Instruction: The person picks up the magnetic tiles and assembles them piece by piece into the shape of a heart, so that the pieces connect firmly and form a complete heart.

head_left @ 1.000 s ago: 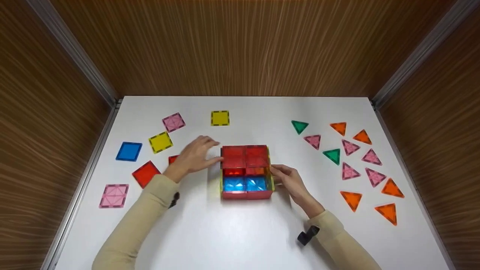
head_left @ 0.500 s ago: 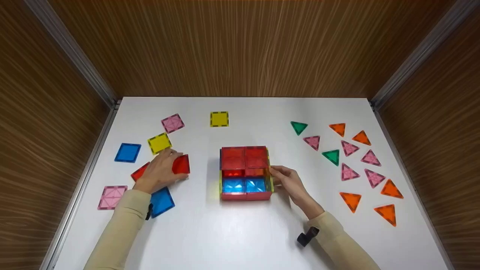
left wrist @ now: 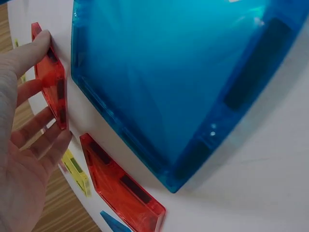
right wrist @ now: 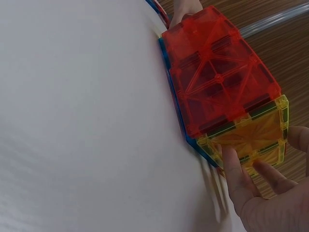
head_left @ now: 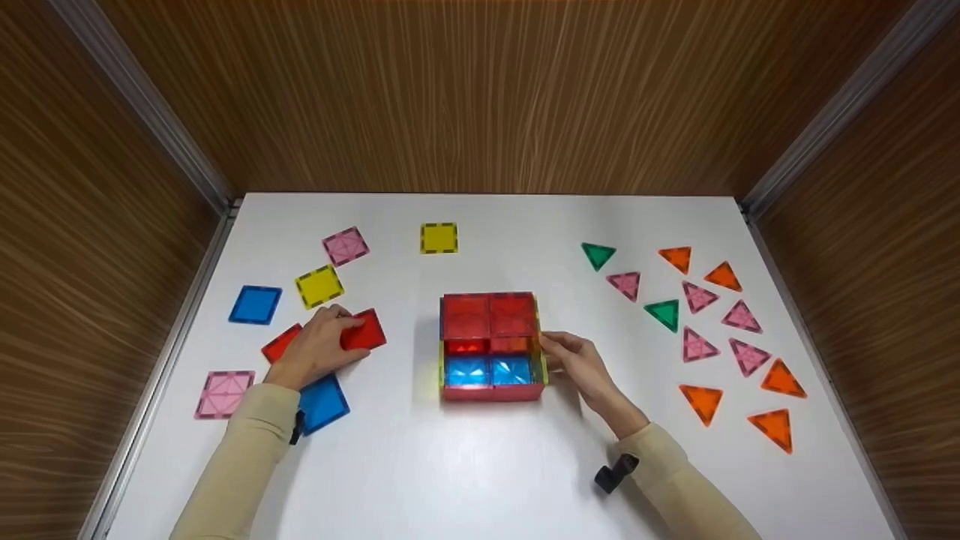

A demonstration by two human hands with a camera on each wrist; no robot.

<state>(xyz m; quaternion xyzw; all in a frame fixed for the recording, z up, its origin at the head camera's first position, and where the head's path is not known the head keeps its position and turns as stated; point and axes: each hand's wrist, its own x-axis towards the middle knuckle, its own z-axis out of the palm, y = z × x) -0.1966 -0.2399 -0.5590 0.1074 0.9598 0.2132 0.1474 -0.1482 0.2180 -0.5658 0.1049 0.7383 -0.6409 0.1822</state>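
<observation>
On the near left of the white table (head_left: 450, 480) lies a blue tile (head_left: 325, 406), which the left sleeve (head_left: 238, 457) hid a second ago. Just beyond it, the left hand (head_left: 313, 349), partly closed, pinches a red tile (head_left: 367, 328) between thumb and fingertips; a second ago this hand was at the left side of the box (head_left: 491, 315). Since half a second ago the tile has turned slightly. A second red tile (head_left: 279, 345) shows partly behind the hand.

Mid-table, the box stands unmoved, blue panels (head_left: 489, 370) showing in its near half. The right hand (head_left: 589, 375), fingers spread and fairly straight, touches its yellow side (right wrist: 251, 137), as before. Farther back at left lie a yellow tile (head_left: 319, 286) and a pink tile (head_left: 346, 246); another yellow tile (head_left: 439, 238) lies beyond the box.
</observation>
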